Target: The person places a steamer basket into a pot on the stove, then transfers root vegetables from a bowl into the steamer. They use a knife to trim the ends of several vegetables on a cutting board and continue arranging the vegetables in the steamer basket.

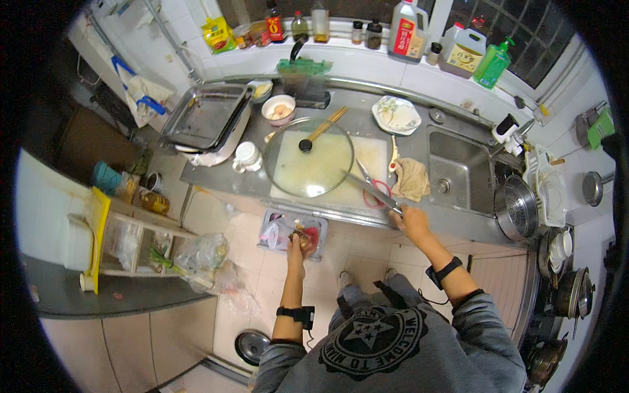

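Note:
My right hand (413,223) grips a kitchen knife (376,191) by its handle, at the counter's front edge. Its blade points up and left over the cutting board (371,152) and a pair of red-handled scissors (376,192). Below the counter, my left hand (295,253) holds a small brown lump (300,239), too unclear to name. That hand is above a grey plastic bin (319,223) with mixed waste in it. A glass pan lid (309,162) with a black knob covers much of the board, and wooden chopsticks (330,122) lie near the knob.
A tan cloth (412,179) lies between the board and the steel sink (462,167). Behind them is a patterned plate (396,115). Left of the lid are a white jar (247,157), a bowl of eggs (278,109) and a dark baking tray (209,115). Plastic bags (204,255) hang from the left shelf.

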`<action>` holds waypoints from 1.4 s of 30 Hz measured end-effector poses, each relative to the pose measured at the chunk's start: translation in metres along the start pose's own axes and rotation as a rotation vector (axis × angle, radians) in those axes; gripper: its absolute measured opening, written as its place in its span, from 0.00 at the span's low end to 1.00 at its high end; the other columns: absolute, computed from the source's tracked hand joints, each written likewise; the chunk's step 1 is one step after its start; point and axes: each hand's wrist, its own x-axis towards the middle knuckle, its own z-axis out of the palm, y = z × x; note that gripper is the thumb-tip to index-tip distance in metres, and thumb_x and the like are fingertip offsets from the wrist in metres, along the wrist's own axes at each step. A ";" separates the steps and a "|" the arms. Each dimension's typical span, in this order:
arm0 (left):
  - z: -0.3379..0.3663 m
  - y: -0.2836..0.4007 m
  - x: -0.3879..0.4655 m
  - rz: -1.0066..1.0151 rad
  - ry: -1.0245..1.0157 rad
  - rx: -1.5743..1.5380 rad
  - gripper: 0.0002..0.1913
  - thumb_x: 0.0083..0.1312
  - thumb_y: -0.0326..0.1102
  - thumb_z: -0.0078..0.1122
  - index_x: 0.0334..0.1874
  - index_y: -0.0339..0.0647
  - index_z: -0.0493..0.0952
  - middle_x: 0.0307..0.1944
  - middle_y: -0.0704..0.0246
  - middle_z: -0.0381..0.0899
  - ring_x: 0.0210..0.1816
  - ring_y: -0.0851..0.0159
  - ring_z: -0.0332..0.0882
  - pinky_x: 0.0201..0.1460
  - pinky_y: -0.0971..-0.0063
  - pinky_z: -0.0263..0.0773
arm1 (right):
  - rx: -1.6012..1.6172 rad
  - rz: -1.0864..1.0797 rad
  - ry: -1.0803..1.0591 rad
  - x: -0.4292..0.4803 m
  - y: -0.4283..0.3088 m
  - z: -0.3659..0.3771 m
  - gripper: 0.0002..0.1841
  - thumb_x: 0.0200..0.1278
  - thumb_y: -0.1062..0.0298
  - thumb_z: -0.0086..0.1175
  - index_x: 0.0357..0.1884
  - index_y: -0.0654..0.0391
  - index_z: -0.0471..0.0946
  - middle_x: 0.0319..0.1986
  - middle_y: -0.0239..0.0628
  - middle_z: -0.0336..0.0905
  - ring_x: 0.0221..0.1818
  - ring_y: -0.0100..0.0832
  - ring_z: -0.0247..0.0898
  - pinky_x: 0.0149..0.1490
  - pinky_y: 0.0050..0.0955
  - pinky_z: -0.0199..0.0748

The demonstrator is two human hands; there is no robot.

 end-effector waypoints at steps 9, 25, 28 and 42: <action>0.097 0.025 -0.027 0.033 -0.109 0.194 0.23 0.64 0.48 0.55 0.54 0.41 0.69 0.40 0.71 0.76 0.38 0.73 0.73 0.36 0.81 0.66 | 0.336 -0.064 0.172 0.077 0.016 0.099 0.19 0.52 0.70 0.54 0.46 0.68 0.68 0.43 0.60 0.70 0.48 0.56 0.66 0.51 0.45 0.67; 0.194 0.021 -0.033 0.095 -0.519 0.236 0.19 0.65 0.38 0.56 0.56 0.41 0.68 0.46 0.71 0.74 0.43 0.73 0.72 0.41 0.80 0.68 | 0.619 -0.107 0.373 0.028 0.018 0.071 0.18 0.55 0.69 0.52 0.49 0.63 0.70 0.46 0.50 0.68 0.49 0.50 0.64 0.55 0.42 0.63; 0.221 0.014 -0.050 0.052 -0.637 0.273 0.20 0.65 0.37 0.55 0.57 0.40 0.66 0.48 0.70 0.74 0.45 0.72 0.72 0.42 0.78 0.67 | 0.466 -0.094 0.282 -0.020 0.051 0.048 0.16 0.61 0.66 0.53 0.50 0.61 0.72 0.45 0.42 0.72 0.43 0.39 0.73 0.48 0.30 0.71; 0.390 -0.109 -0.285 0.031 -1.160 0.349 0.25 0.65 0.36 0.55 0.62 0.39 0.59 0.56 0.67 0.66 0.58 0.67 0.65 0.61 0.71 0.61 | 1.052 0.132 0.711 -0.334 0.202 -0.080 0.24 0.60 0.70 0.52 0.60 0.57 0.65 0.49 0.39 0.69 0.51 0.31 0.68 0.55 0.30 0.68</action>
